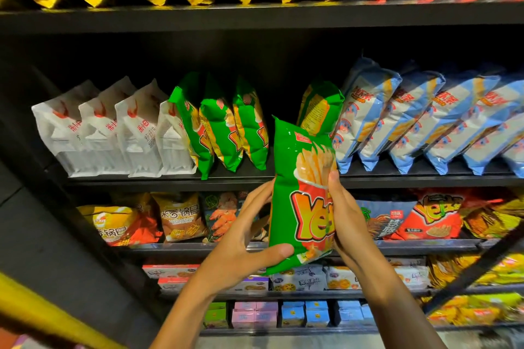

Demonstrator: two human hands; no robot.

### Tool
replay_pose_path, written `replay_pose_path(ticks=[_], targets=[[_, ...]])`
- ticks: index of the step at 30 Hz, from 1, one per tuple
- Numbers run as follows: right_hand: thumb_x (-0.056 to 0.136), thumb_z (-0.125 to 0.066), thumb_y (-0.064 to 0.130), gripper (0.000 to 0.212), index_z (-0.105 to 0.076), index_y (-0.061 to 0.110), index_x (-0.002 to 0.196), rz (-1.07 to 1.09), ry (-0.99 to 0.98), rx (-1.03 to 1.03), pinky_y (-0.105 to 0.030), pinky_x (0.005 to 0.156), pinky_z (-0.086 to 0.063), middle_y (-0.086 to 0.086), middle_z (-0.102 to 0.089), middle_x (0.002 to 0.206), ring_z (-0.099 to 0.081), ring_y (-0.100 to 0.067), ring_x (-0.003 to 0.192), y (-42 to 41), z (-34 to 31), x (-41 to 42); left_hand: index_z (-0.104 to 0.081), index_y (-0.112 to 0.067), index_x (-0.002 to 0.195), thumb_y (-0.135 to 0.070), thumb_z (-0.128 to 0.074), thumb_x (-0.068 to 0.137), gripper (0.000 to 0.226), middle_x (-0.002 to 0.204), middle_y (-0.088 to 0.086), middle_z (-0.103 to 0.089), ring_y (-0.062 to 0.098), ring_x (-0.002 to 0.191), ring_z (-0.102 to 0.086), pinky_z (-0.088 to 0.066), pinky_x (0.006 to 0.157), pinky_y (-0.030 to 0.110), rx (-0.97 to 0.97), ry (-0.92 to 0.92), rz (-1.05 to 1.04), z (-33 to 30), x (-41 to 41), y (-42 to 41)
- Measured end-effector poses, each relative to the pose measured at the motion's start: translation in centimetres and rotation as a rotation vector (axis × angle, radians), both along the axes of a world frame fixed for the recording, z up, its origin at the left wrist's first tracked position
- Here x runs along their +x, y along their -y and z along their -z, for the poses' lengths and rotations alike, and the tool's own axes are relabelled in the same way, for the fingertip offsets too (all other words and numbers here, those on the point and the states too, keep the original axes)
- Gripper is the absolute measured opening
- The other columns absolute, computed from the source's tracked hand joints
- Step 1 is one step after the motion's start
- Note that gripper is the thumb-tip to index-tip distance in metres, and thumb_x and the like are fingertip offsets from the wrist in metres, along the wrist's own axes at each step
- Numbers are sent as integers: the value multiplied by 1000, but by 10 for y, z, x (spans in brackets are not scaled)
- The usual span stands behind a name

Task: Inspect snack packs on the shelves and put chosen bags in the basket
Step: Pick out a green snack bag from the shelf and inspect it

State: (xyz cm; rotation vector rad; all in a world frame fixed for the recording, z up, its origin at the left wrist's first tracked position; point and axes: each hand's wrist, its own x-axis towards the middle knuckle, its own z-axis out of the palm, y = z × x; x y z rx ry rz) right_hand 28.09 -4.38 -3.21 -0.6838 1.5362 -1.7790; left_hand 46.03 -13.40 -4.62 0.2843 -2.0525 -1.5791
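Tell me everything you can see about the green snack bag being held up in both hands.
The green snack bag is glossy, crinkled foil-like plastic, printed with fries in a red cup and big yellow-orange letters. It looks sealed and puffed, upright, tilted slightly, held before the shelves. The left hand grips its lower left edge, thumb across the front; the right hand grips its right edge.

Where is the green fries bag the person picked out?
Centre of the head view: the green bag is held upright between the left hand and right hand, before the shelf.
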Motion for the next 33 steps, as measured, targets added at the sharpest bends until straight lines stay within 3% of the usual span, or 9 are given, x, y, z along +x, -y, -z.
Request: replay_pose_path(ticks=[4,10,14,16,19,23,26,30,33], targets=[[94,-49,52,35,-62,41,125,21,-168,-94,-22,96,-55,22,-74,116,-69,0,112,-1,-7,4,-30,-36,159,-35,-79,88,86,162,-8,-31,16,154,-28,-32,124,49,-11,42,-12,13,6,10],[89,-61,45,45,-58,30,131,46,-232,-166,-29,95,-58,10,-75,120,-70,-8,113,7,-9,12,-42,-40,151,-44,-76,90,69,147,-14,-56,7,136,-54,-50,108,36,126,8,-185,9,-12,11],[80,-59,71,66,-51,36,135,-2,-127,-185,-17,90,-56,4,-72,127,-69,-3,113,1,-15,6,-43,-44,147,-46,-63,92,58,140,-16,-62,2,127,-60,-54,102,35,275,-55,-322,6,-17,15],[69,-57,92,88,-58,34,136,-50,-108,-194,-29,101,-55,8,-71,130,-67,-10,121,-3,-15,2,-50,-45,142,-58,-64,92,54,137,-18,-65,4,128,-60,-48,109,40,348,-32,-360,7,-17,20],[80,-43,91,90,-64,26,138,-137,-156,-231,-38,110,-50,6,-65,141,-59,-16,133,-10,-14,6,-67,-31,132,-71,-71,78,67,135,-3,-69,19,129,-62,-39,117,52,575,-83,-415,9,-23,23],[89,-36,83,83,-62,23,140,-171,-268,-271,-27,106,-50,15,-59,147,-51,-8,140,-13,-11,16,-68,-25,109,-40,-43,101,31,100,-2,-81,7,88,-76,-56,86,34,694,-138,-412,9,-35,16],[89,-34,83,85,-58,22,143,-187,-324,-235,-22,106,-48,23,-58,144,-49,-2,139,-14,-7,19,-64,-25,106,-29,-31,110,34,83,-10,-80,2,76,-75,-59,66,21,646,-123,-389,13,-35,11],[87,-40,84,81,-54,29,145,-231,-307,-206,-20,106,-48,23,-56,146,-48,0,139,-21,-11,14,-59,-28,136,-65,-51,91,59,118,-8,-76,9,112,-71,-55,97,35,548,-79,-385,10,-30,10],[99,-58,50,43,-47,41,139,-322,-250,-136,-6,92,-47,36,-63,128,-56,18,119,-24,-16,10,-36,-50,151,-72,-45,94,61,147,-19,-56,8,139,-51,-41,116,45,302,-23,-360,6,-26,6]])
